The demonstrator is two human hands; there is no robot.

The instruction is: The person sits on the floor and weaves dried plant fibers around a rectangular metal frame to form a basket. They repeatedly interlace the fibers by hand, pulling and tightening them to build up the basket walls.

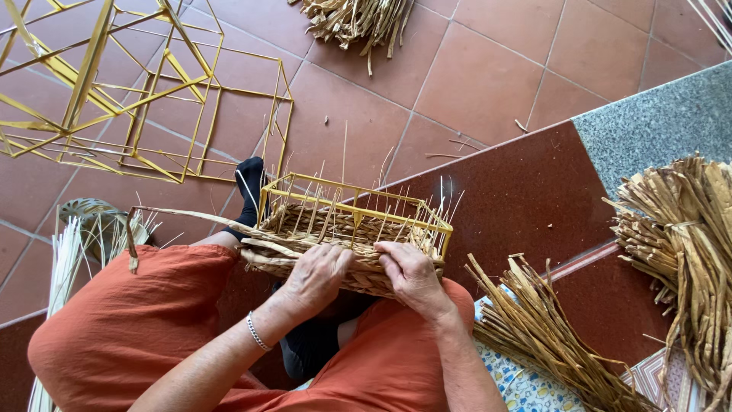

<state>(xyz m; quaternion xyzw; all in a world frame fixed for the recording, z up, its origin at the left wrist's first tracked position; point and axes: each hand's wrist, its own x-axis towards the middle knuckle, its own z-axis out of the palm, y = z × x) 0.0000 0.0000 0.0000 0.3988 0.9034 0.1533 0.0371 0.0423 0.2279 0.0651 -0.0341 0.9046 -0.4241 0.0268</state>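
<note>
Your left hand (319,276), right hand (412,276) pinch straw strand on half-woven basket (347,244); weaving mid-wall; next tuck needs tension.

The fingertips of both hands, left (316,276) and right (412,276), are hidden against the basket's (351,229) woven side. The strand gripped cannot be told. The yellow frames (137,99) are cut off by the top and left edges; the right-hand straw bundle (686,252) runs past the right edge.
</note>
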